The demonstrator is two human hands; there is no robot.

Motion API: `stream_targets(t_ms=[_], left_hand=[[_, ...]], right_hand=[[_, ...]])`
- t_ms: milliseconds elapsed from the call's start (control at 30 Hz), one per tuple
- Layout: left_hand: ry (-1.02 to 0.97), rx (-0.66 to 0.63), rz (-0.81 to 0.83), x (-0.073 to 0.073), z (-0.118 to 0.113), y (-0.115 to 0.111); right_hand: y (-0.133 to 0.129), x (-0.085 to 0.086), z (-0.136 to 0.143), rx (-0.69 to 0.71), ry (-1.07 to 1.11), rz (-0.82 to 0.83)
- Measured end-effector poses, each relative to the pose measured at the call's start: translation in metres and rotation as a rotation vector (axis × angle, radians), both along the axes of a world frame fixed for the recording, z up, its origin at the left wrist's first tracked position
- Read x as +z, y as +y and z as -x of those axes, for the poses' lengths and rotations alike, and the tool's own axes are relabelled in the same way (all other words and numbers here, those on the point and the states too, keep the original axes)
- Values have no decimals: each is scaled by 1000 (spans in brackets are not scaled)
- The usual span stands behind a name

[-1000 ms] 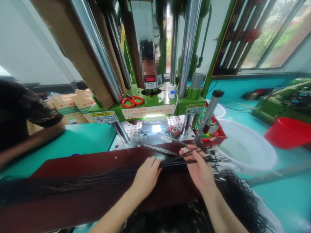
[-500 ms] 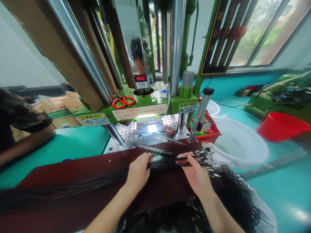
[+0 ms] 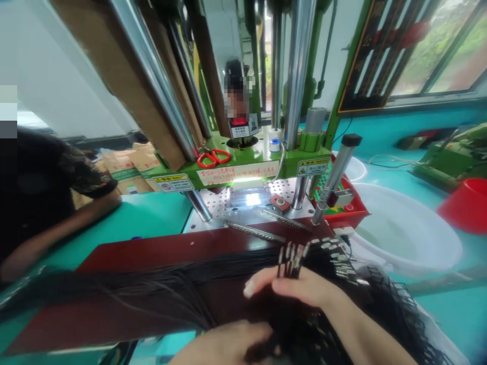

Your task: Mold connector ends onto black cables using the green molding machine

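In the head view my right hand (image 3: 304,286) is closed around a small bunch of black cables (image 3: 291,258) whose metal-tipped ends stand up above the fingers. Below it, close to the front edge of the dark red table (image 3: 140,248), my left hand (image 3: 236,342) is smeared by motion. Its fingers point toward the dark cables under my right hand, and I cannot see whether they grip any. A long bundle of black cables (image 3: 152,276) stretches across the table to the left. More cable ends with metal tips (image 3: 338,258) lie to the right of my right hand.
Two slotted metal bars (image 3: 253,231) lie before the green press (image 3: 262,165). Red-handled scissors (image 3: 213,158) rest on the press. To the right stand a red crate (image 3: 353,210), a white tub (image 3: 414,223) and a red bucket (image 3: 464,205). A person's forearm (image 3: 72,225) is at left.
My right hand has drawn a small bunch of cables toward me, tips now upward. My left hand has let go of the long bundle and dropped to the front edge. The view has shifted left.
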State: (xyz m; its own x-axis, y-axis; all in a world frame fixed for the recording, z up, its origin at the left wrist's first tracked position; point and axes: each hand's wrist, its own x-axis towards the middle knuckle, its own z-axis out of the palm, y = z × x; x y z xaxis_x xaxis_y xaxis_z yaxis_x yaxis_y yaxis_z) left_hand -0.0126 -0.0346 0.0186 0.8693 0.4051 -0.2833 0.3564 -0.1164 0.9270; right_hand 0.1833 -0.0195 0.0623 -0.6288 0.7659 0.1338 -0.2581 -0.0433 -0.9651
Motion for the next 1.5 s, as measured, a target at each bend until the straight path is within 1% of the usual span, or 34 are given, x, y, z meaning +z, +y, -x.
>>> stream_targets(t_ms=[33,67,100,133,167,200,233,267,300,333,367,467,500,567,633,667,733,800,833,900,933,967,1000,1067,1100,1133,1167,1233,1333,1400,1433,1500], left_hand=[[-160,57,204,-1,-9,0],[-326,155,389,-2,-19,0],[-473,292,528,-4,-30,1],[-579,412,646,-4,-39,2],[-643,493,753,-5,-48,3],[-678,551,831,-4,-54,3],[-684,575,888,-4,-59,3],[-674,581,917,-3,-62,2],[-660,586,919,-3,-64,2],[-644,588,901,-2,-65,2],[-627,589,881,-3,-66,2],[-600,604,859,-5,-68,6],[-605,621,857,-5,-69,8],[-630,663,854,-5,-72,11],[-651,707,855,-6,-75,13],[-654,731,857,-7,-77,14],[-642,781,862,-9,-79,16],[-645,831,851,-10,-78,21],[-664,861,832,-10,-75,24],[-733,936,765,-8,-64,35],[-771,980,723,-7,-57,41],[-800,1024,683,-5,-49,46],[-814,1061,650,-4,-41,51],[-803,1113,603,-4,-29,57],[-786,1130,586,-5,-24,58],[-765,1141,572,-7,-22,57],[-745,1143,563,-8,-20,56],[-718,1137,553,-13,-19,53],[-704,1123,526,-18,-21,50],[-678,1107,501,-20,-22,48],[-654,1098,487,-22,-23,48],[-593,1089,456,-24,-25,48]], right_hand=[[1,-2,6,67,-41,-14],[2,-5,12,92,-74,-5],[5,-9,16,83,-90,27],[9,-12,18,44,-84,71],[14,-15,18,-18,-54,120],[20,-15,15,-95,5,156],[27,-13,11,-176,79,167],[35,-8,5,-246,141,144],[44,-2,0,-298,159,96],[52,5,-6,-306,115,32],[59,12,-10,-264,17,-36],[72,29,-15,-10,-395,-205],[72,32,-13,66,-498,-250],[70,33,-7,175,-627,-298],[64,30,-1,245,-695,-293],[61,27,2,258,-724,-295],[59,21,6,240,-758,-316],[63,14,8,171,-749,-303],[67,9,7,111,-738,-288],[78,-3,5,-98,-780,-318],[83,-9,4,-205,-871,-385],[87,-17,3,-280,-1018,-477],[90,-24,2,-312,-1198,-566],[93,-37,4,-289,-1520,-671],[94,-41,5,-266,-1617,-684],[94,-45,7,-260,-1663,-678],[96,-46,8,-266,-1669,-660],[100,-44,8,-253,-1643,-611],[103,-31,2,-225,-1568,-545],[97,-23,-3,-238,-1472,-479],[89,-21,-4,-247,-1382,-381],[69,-23,-5,-284,-1093,-72]])
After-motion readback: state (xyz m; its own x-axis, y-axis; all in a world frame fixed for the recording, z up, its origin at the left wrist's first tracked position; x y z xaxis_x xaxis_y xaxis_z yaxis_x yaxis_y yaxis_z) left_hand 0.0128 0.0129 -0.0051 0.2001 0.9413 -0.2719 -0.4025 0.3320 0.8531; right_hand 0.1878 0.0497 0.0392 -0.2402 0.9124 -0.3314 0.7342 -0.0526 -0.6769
